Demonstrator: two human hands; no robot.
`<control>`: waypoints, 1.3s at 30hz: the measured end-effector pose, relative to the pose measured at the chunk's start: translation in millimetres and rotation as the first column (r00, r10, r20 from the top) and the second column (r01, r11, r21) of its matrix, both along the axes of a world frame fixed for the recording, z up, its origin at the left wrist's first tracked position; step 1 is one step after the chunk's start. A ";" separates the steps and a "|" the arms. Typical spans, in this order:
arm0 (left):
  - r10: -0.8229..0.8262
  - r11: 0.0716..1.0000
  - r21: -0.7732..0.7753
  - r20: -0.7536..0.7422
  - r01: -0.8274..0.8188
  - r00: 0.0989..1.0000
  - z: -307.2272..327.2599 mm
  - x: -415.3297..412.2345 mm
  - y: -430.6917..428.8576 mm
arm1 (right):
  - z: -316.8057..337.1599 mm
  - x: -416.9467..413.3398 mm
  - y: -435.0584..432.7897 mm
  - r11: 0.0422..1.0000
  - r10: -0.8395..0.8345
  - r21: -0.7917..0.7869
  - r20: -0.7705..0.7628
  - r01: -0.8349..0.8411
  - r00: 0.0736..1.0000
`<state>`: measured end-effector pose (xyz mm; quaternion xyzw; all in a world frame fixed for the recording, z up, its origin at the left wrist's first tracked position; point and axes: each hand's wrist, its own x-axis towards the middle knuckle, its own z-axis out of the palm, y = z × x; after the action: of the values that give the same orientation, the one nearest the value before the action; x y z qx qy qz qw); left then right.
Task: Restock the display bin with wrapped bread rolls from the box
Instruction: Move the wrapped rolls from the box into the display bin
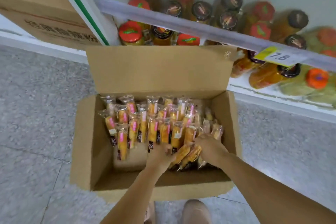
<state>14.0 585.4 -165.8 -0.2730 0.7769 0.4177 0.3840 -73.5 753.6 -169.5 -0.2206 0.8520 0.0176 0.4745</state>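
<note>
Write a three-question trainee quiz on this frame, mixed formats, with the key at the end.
1. True or false: the left hand and the right hand are both inside the cardboard box.
2. The yellow price tag on the shelf rail reads: A) 7.8 B) 9.5 C) 3.2
3. Fill in: the two hands gather a bunch of wrapped ___ between them.
Key: 1 true; 2 A; 3 bread rolls.
</note>
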 end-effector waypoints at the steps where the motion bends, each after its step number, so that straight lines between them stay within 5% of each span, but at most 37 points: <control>1: -0.013 1.000 0.006 -0.009 0.013 1.000 -9.3 0.0 6.7 | -8.3 2.6 1.2 1.000 0.025 0.001 -0.024 -0.025 0.999; 6: -0.077 0.997 0.024 -0.104 0.080 0.992 -38.5 -6.7 36.7 | -32.5 7.0 11.5 1.000 0.023 0.003 -0.146 -0.022 0.989; 11: -0.263 0.964 -0.063 -0.142 0.256 0.954 -56.5 -13.7 56.2 | -35.9 5.7 16.9 0.993 0.093 0.084 -0.111 -0.084 0.990; 16: -0.245 0.965 -0.134 -0.161 0.225 0.956 -58.0 -15.8 46.5 | -25.2 6.4 8.0 0.960 0.172 0.225 -0.005 -0.167 0.985; 19: -0.178 0.973 -0.173 -0.131 0.155 0.975 -38.5 -16.1 27.4 | -12.5 10.8 9.1 0.971 0.048 0.229 0.079 -0.065 0.996; 24: 0.209 0.966 -0.123 -0.137 -0.226 0.968 16.8 -15.7 -18.0 | 39.4 -1.3 18.8 0.962 -0.203 0.207 0.099 0.179 0.974; 28: 0.693 0.715 -0.017 -0.110 -0.699 0.712 84.7 -12.0 -57.3 | 111.4 -15.5 20.7 0.880 -0.466 0.177 0.142 0.440 0.874; 33: 0.925 0.250 0.318 0.200 -0.915 0.322 166.9 -2.5 -82.6 | 204.1 -19.7 25.6 0.529 -0.816 -0.032 0.255 0.848 0.519; 36: 0.913 0.119 0.481 0.290 -0.869 0.286 217.5 -3.7 -82.9 | 245.6 -19.6 24.5 0.430 -0.797 -0.162 0.393 0.888 0.458; 39: 0.818 0.003 0.595 0.460 -0.804 0.344 278.8 -3.7 -75.3 | 314.3 -19.7 3.1 0.396 -0.698 -0.274 0.531 0.877 0.481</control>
<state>10.3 510.1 113.0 -0.4760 0.2247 0.8389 0.1386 -93.3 756.7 144.8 0.1001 0.7283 -0.4775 0.4812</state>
